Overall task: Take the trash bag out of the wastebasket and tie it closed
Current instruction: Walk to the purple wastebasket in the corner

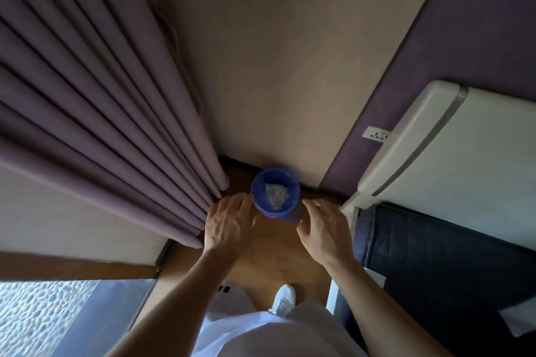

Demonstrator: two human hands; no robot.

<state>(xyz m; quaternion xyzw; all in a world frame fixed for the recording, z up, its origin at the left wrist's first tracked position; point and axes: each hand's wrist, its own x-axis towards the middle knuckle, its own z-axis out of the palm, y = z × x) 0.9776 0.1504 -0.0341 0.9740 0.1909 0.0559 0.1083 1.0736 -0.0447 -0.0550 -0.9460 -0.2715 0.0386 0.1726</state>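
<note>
A small round wastebasket lined with a blue trash bag (258,189) stands on the wooden floor against the beige wall. Pale crumpled trash (277,196) lies at its bottom. My left hand (227,223) reaches down at the basket's left rim, fingers spread, fingertips close to the blue bag's edge. My right hand (323,229) hovers just right of the basket, fingers apart and holding nothing. Whether either hand touches the bag is unclear.
Purple curtains (101,101) hang on the left, close to the basket. A white headboard (441,148) and a bed with dark bedding (441,258) fill the right. A wall socket (376,134) sits on the purple wall. My white shoe (283,300) stands on the floor.
</note>
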